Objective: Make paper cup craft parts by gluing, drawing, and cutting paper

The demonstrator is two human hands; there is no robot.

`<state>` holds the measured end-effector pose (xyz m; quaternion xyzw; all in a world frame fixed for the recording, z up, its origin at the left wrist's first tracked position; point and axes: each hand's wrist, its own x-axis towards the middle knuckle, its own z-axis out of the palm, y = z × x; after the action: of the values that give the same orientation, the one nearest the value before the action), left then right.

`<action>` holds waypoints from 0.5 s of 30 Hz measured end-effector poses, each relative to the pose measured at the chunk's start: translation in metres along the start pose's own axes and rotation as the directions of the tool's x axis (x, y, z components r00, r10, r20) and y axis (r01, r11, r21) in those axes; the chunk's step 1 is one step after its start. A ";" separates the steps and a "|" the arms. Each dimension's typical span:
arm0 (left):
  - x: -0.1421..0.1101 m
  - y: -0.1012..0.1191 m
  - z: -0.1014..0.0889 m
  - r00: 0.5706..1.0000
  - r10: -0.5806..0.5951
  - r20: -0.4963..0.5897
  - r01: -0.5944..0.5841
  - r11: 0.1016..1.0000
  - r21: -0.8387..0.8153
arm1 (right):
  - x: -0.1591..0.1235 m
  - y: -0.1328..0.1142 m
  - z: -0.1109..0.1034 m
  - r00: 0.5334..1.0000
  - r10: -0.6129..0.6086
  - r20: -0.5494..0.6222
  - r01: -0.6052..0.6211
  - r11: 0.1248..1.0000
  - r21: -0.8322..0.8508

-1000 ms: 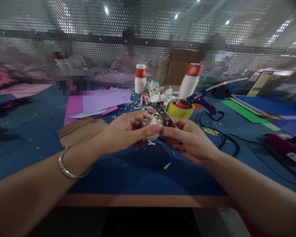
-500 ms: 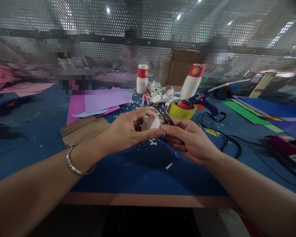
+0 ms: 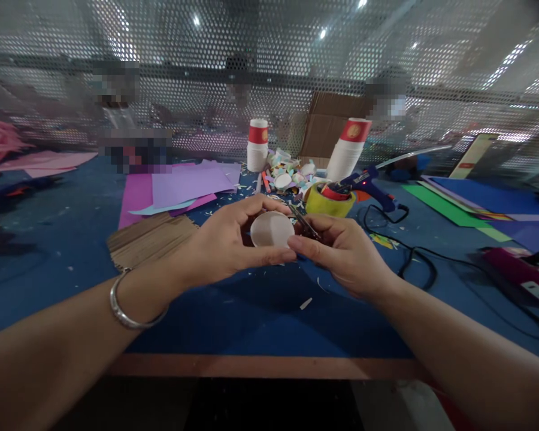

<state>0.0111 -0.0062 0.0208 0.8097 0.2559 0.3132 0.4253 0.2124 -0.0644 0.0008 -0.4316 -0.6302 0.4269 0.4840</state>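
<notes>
Between my two hands, above the blue table, is a round white paper cup bottom (image 3: 272, 230), its flat face tilted towards me. My left hand (image 3: 233, 236) is closed on it, thumb along the near edge and fingers behind. Closed around a pair of scissors (image 3: 306, 224) is my right hand (image 3: 341, 248); the blades point up and left at the far right rim of the disc. My right thumb touches the disc's right edge. The scissor handles are hidden in the palm. A white paper scrap (image 3: 306, 303) lies on the table below.
Behind my hands lie a heap of paper scraps (image 3: 284, 178), two cup stacks (image 3: 257, 157) (image 3: 345, 157) and a yellow tape roll (image 3: 330, 205) bearing a blue glue gun (image 3: 377, 188). Cardboard (image 3: 150, 239) and purple paper (image 3: 188, 182) are left; a black cable (image 3: 431, 257) runs right.
The disc has turned so more of its flat face shows towards me. The scissor blades have come closer together, and my right thumb has moved onto the disc's edge.
</notes>
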 end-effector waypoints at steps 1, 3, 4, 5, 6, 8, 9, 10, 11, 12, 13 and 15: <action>0.000 0.001 -0.001 0.999 -0.027 0.024 0.028 0.997 -0.066 | 0.000 0.000 -0.001 1.000 -0.010 0.000 0.010 1.000 -0.002; 0.001 0.003 -0.003 0.996 -0.070 0.057 0.078 0.985 -0.154 | 0.000 0.000 -0.003 1.000 -0.022 0.000 0.022 1.000 -0.016; 0.001 0.004 -0.004 0.994 -0.082 0.071 0.093 0.981 -0.170 | 0.001 0.001 -0.004 1.000 -0.021 0.000 0.021 0.999 -0.034; 0.001 0.005 -0.005 0.993 -0.088 0.084 0.101 0.980 -0.170 | 0.001 0.001 -0.004 1.000 -0.019 0.001 0.019 0.998 -0.055; 0.002 0.006 -0.005 0.992 -0.086 0.096 0.101 0.981 -0.163 | 0.001 0.002 -0.004 1.000 -0.016 0.001 0.016 0.997 -0.075; 0.002 0.006 -0.006 0.990 -0.083 0.117 0.098 0.986 -0.132 | 0.001 0.002 -0.005 1.000 -0.015 0.000 0.015 0.994 -0.105; 0.002 0.007 -0.005 0.989 -0.082 0.127 0.096 0.989 -0.114 | 0.001 0.002 -0.004 1.000 -0.020 -0.002 0.019 0.993 -0.118; 0.002 0.007 -0.005 0.988 -0.080 0.134 0.093 0.991 -0.094 | 0.001 0.001 -0.004 1.000 -0.027 -0.004 0.026 0.991 -0.128; 0.002 0.007 -0.005 0.987 -0.073 0.140 0.084 0.994 -0.076 | 0.001 0.001 -0.004 0.999 -0.037 -0.004 0.037 0.990 -0.134; 0.002 0.007 -0.005 0.988 -0.061 0.144 0.069 0.996 -0.057 | 0.001 0.000 -0.003 0.999 -0.048 -0.001 0.047 0.990 -0.136; 0.002 0.007 -0.005 0.988 -0.047 0.145 0.053 0.998 -0.037 | 0.001 0.000 -0.003 0.998 -0.057 0.002 0.057 0.989 -0.135; 0.003 0.008 -0.004 0.991 -0.020 0.134 0.020 1.000 0.003 | 0.001 -0.001 -0.002 0.998 -0.068 0.007 0.068 0.989 -0.133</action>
<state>0.0110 -0.0064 0.0304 0.8266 0.2353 0.2537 0.4439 0.2139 -0.0635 0.0025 -0.4406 -0.6722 0.3676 0.4678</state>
